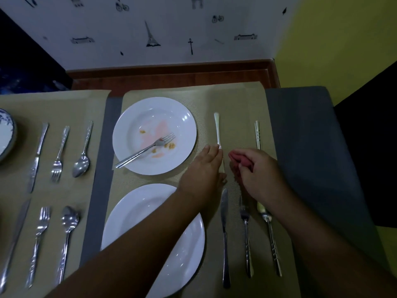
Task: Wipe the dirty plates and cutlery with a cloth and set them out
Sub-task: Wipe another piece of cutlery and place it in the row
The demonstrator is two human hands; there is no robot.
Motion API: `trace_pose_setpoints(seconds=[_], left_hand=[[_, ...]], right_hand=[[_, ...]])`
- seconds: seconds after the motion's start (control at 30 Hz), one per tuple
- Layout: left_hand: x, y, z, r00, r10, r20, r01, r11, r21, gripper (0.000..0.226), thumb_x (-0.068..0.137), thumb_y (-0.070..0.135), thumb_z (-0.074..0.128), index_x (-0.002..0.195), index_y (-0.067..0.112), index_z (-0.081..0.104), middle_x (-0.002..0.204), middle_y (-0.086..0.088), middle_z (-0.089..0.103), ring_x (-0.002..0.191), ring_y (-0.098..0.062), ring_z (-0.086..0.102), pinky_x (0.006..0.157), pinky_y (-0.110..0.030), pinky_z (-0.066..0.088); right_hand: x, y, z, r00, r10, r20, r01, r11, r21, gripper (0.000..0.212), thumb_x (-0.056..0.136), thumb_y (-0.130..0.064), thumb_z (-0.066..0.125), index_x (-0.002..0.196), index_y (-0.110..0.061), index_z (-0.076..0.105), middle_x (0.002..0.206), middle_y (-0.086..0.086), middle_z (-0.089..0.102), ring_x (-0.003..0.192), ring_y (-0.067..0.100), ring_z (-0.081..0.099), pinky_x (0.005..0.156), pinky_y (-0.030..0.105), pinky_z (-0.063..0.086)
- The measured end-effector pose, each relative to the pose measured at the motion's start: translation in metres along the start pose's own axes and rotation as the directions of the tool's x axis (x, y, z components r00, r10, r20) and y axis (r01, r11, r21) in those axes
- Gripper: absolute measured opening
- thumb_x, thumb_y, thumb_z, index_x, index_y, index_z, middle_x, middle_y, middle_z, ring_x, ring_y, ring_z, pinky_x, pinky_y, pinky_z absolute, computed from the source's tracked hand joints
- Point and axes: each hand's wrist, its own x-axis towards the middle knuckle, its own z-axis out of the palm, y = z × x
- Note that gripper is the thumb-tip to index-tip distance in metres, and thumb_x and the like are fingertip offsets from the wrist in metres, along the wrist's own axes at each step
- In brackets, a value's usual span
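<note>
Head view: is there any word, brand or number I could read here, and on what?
None can be read.
The wall carries only drawings, such as a tower and a bicycle, no words.
The far right handle has embossed marks, too small to read.

bare forearms point(139, 239), left hand point(204, 168), right hand point(260, 175)

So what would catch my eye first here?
Probably the dirty plate at the far middle, smeared pink and dotted with crumbs, with a fork lying across it. Just right of it the two hands meet: the left hand touches a knife on the mat, and the right hand holds a bunched red cloth.
</note>
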Motion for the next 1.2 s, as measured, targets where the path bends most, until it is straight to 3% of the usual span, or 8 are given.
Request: trace_pose_setpoints(seconds=[0.07,0.2,0.33,0.6,0.73,0.83,0.93,1.2], left_hand=[[-0.018,0.001,-0.008,0.993,0.039,-0.114,-0.028,0.995,0.095,0.066,0.090,0.026,0.071,0.146,-0.001,0.048,0.153,-0.021,0.047,0.143,-0.036,0.044,0.120,-0.040,0.026],[-0.051,-0.020,-0.015,0.986,-0.139,-0.096,0.145,0.988,0.058,0.058,0.105,0.035,0.047,0.156,0.008,0.036,0.163,-0.012,0.033,0.152,-0.030,0.028,0.124,-0.040,0.019],[-0.066,-0.063,-0.040,0.913,-0.332,-0.237,0.328,0.943,-0.058,0.036,0.097,0.024,0.066,0.127,0.004,0.069,0.130,-0.015,0.069,0.118,-0.035,0.064,0.106,-0.046,0.048],[-0.042,-0.139,-0.071,0.818,-0.524,-0.236,0.533,0.846,-0.030,0.035,0.097,0.035,0.064,0.120,0.010,0.074,0.119,-0.014,0.068,0.107,-0.030,0.060,0.092,-0.041,0.051],[-0.033,-0.146,-0.070,0.846,-0.514,-0.141,0.519,0.855,-0.004,0.032,0.097,0.037,0.065,0.117,0.016,0.078,0.115,-0.008,0.069,0.104,-0.023,0.059,0.094,-0.039,0.053],[-0.033,-0.150,-0.072,0.829,-0.551,-0.099,0.530,0.829,-0.177,0.027,0.095,0.033,0.068,0.110,0.013,0.080,0.107,-0.007,0.070,0.097,-0.022,0.061,0.090,-0.039,0.056],[-0.038,-0.153,-0.080,0.793,-0.608,0.042,0.556,0.692,-0.460,0.020,0.098,0.027,0.063,0.098,0.013,0.078,0.086,0.001,0.071,0.080,-0.019,0.066,0.073,-0.033,0.056],[-0.061,-0.152,-0.088,0.788,-0.551,0.275,0.512,0.338,-0.789,0.027,0.104,0.019,0.054,0.090,0.019,0.077,0.084,0.000,0.076,0.058,-0.010,0.063,0.041,-0.012,0.042]], right_hand=[[-0.002,-0.007,0.002,0.996,-0.093,-0.016,0.091,0.991,-0.102,0.036,0.091,-0.003,0.055,0.121,-0.020,0.066,0.121,-0.004,0.066,0.109,0.008,0.058,0.097,0.023,0.046],[-0.003,-0.026,0.008,0.984,-0.170,0.051,0.176,0.969,-0.174,0.035,0.092,-0.003,0.052,0.121,-0.016,0.066,0.121,-0.001,0.063,0.107,0.006,0.052,0.094,0.009,0.035],[0.002,-0.051,0.023,0.968,-0.238,0.082,0.249,0.953,-0.175,0.035,0.090,0.004,0.054,0.119,-0.010,0.067,0.118,0.004,0.065,0.105,0.008,0.052,0.091,-0.003,0.025],[0.021,-0.096,0.061,0.928,-0.324,0.184,0.358,0.912,-0.198,0.020,0.090,0.007,0.053,0.101,0.000,0.069,0.102,0.014,0.067,0.096,0.028,0.058,0.084,0.033,0.045],[0.027,-0.111,0.076,0.944,-0.246,0.219,0.277,0.953,-0.124,0.027,0.095,-0.001,0.044,0.110,0.000,0.067,0.113,0.012,0.064,0.103,0.019,0.054,0.083,0.004,0.035],[0.032,-0.116,0.081,0.959,-0.219,0.178,0.246,0.959,-0.144,0.031,0.096,-0.001,0.045,0.121,-0.004,0.064,0.121,0.009,0.062,0.110,0.019,0.055,0.091,0.010,0.038],[0.037,-0.120,0.089,0.974,-0.212,0.086,0.224,0.959,-0.176,0.038,0.097,-0.003,0.049,0.135,-0.008,0.055,0.134,0.007,0.057,0.124,0.018,0.050,0.108,0.031,0.040],[0.054,-0.129,0.126,0.788,-0.528,0.317,0.612,0.730,-0.305,0.035,0.090,0.000,0.056,0.124,-0.006,0.062,0.125,0.009,0.063,0.119,0.022,0.053,0.108,0.026,0.035]])
